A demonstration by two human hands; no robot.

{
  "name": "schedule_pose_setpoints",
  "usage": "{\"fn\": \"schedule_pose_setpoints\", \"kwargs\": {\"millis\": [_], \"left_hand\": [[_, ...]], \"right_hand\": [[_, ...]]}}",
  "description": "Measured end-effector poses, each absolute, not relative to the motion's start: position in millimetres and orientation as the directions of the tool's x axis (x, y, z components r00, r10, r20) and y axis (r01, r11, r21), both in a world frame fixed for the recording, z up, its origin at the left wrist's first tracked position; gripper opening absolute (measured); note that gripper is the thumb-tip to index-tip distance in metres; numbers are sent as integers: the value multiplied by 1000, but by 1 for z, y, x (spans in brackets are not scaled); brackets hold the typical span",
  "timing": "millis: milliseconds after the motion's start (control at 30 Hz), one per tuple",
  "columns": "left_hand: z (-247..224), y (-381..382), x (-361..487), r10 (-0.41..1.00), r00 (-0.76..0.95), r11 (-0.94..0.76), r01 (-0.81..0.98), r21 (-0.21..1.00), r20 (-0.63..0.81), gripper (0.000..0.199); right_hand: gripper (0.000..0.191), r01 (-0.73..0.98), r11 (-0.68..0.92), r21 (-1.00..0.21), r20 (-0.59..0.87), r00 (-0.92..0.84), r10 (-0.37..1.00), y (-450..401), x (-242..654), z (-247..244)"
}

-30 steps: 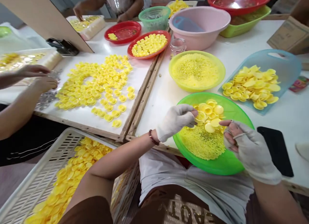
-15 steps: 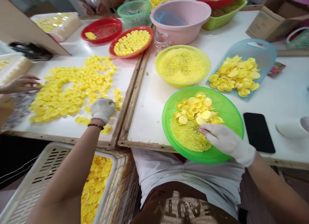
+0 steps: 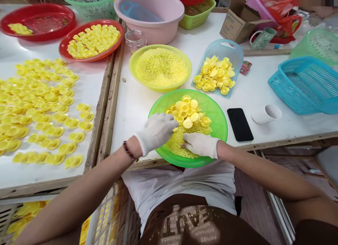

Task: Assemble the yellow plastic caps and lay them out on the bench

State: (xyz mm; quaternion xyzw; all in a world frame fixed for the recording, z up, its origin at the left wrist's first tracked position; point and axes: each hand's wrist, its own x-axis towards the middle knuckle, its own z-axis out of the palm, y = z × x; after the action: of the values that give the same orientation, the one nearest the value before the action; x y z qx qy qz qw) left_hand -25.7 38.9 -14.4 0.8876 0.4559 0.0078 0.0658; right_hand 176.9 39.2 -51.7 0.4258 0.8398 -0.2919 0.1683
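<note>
My left hand (image 3: 158, 130), in a white glove, is over the left side of a green plate (image 3: 219, 129). Its fingers are curled, with the yellow edge of a small lidded plastic cup (image 3: 175, 129) showing at the tips. My right hand (image 3: 200, 144), gloved with bare fingertips, reaches into small yellow pellets (image 3: 174, 146) at the plate's near side. Its fingers are pinched, and what lies between them is hidden. A heap of small yellow plastic cups (image 3: 186, 111) with round lids sits on the plate behind both hands.
A yellow bowl (image 3: 133, 70) of pellets and a blue tray (image 3: 229, 48) of yellow cups stand behind the plate. To the right are a phone (image 3: 240, 124), a white cup (image 3: 261, 115) and a blue basket (image 3: 298, 86). Rows of yellow pieces (image 3: 52, 132) cover the left table, beyond a wooden edge (image 3: 112, 93).
My left hand has moved right, from the rows of yellow pieces to the green plate. My right hand has shifted left into the pellets. The view has swung right.
</note>
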Motion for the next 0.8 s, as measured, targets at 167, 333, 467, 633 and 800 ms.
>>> {"fn": "schedule_pose_setpoints", "kwargs": {"millis": [167, 333, 467, 633, 800], "left_hand": [[-25, 54, -1, 831, 521, -530, 848, 4, -197, 21], [-24, 50, -7, 957, 265, -152, 810, 567, -121, 20], [-23, 40, 4, 881, 223, 355, 272, 895, -417, 25], [-25, 34, 17, 804, 322, 518, 37, 855, -501, 19], [-26, 34, 16, 797, 321, 549, -29, 835, -512, 23]], "right_hand": [[18, 546, -39, -837, -396, -554, 733, 54, 193, -43], [23, -177, -490, -854, -344, -513, 786, 61, 201, -29], [30, -438, -341, -832, -173, -378, 910, 61, 188, -21], [35, -530, -84, -844, 37, -214, 976, 57, 167, -16], [37, -506, 28, -862, 129, -165, 978, 56, 165, -18]]}}
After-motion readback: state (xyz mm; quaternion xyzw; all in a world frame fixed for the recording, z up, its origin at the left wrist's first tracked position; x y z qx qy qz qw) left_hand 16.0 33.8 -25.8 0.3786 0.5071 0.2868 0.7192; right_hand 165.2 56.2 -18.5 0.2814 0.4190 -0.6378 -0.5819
